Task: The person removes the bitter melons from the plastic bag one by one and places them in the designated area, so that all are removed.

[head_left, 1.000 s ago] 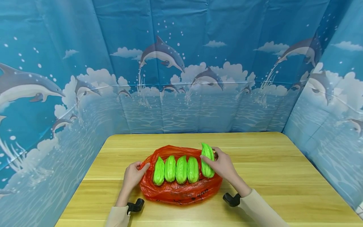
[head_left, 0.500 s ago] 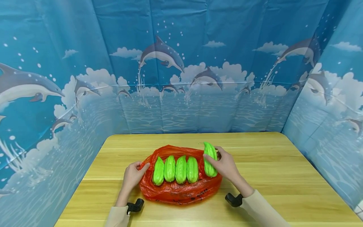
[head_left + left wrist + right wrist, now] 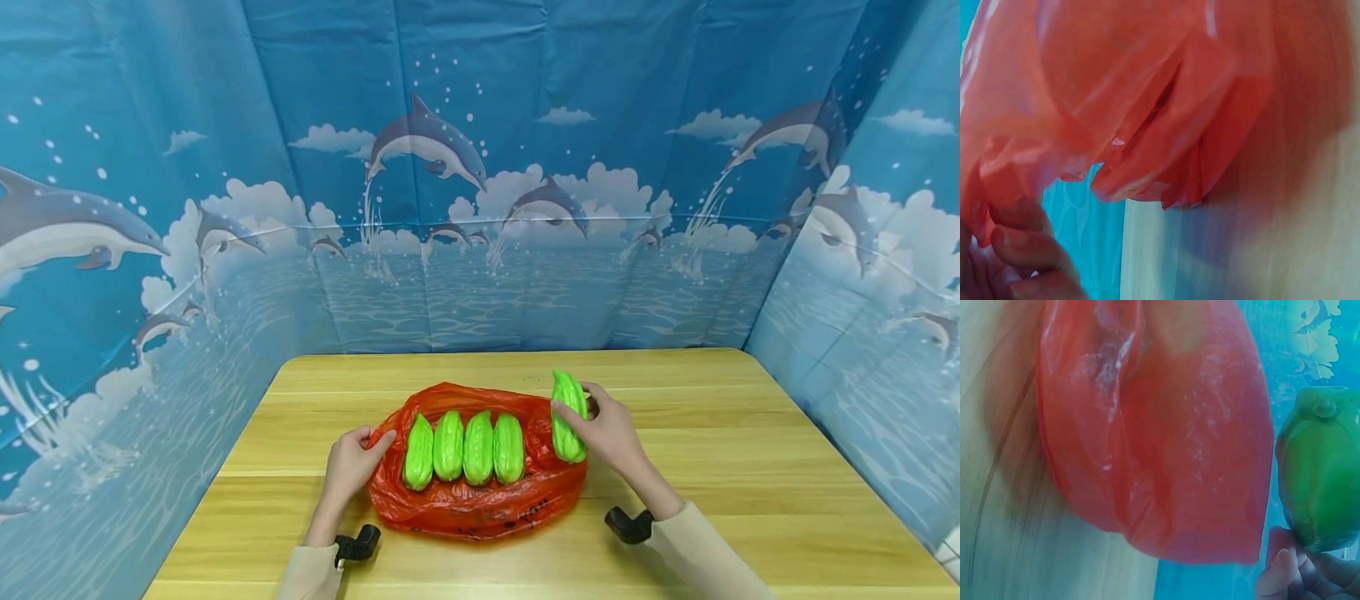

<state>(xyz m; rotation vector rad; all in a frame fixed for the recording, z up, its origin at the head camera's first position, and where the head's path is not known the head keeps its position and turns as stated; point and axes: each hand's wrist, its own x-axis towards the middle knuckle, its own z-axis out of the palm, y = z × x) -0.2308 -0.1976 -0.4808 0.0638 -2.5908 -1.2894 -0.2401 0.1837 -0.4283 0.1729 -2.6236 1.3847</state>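
Gripping a glossy, ridged green vegetable [image 3: 572,396] at a red bag [image 3: 480,512]'s right end, the right hand [image 3: 611,433] shows in the head view; four more vegetables [image 3: 478,450] lie side by side amid the plastic, whose edge the left hand [image 3: 351,462] pinches. In the left wrist view the bag looks thin and creased; in the right wrist view, the vegetable's blunt end shows beside it.

The right hand [image 3: 611,432] has carried a green gourd [image 3: 572,398] rightward.

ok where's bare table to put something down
The table is bare right of the right hand, out to its edge, the widest patch; also left of the left hand, and narrowly between the red bag and the dolphin backdrop. It's crowded between the hands, where red plastic surrounds four green vegetables.
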